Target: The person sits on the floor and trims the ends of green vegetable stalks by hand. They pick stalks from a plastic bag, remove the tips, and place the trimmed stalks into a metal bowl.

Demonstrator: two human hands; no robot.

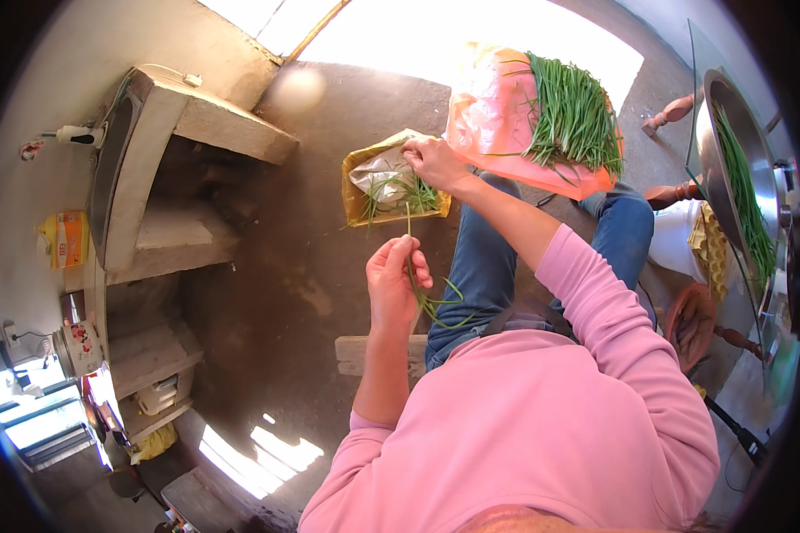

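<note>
My left hand pinches a few thin green stalks, probably garlic chives, between thumb and fingers. Their pale ends point up and the leaves droop below the hand. My right hand is over the right side of a yellow-lined container, its fingertips drawn together; whether a scrap is between them is hidden. Inside the container lie a crumpled whitish plastic bag and loose green trimmings. A large pile of the green stalks rests on a pink plastic sheet by my knees.
To the right, a metal basin with more green stalks stands on a glass-topped table with turned wooden legs. A white bucket is beneath. Concrete shelving lines the left side. Sunlight falls across the floor.
</note>
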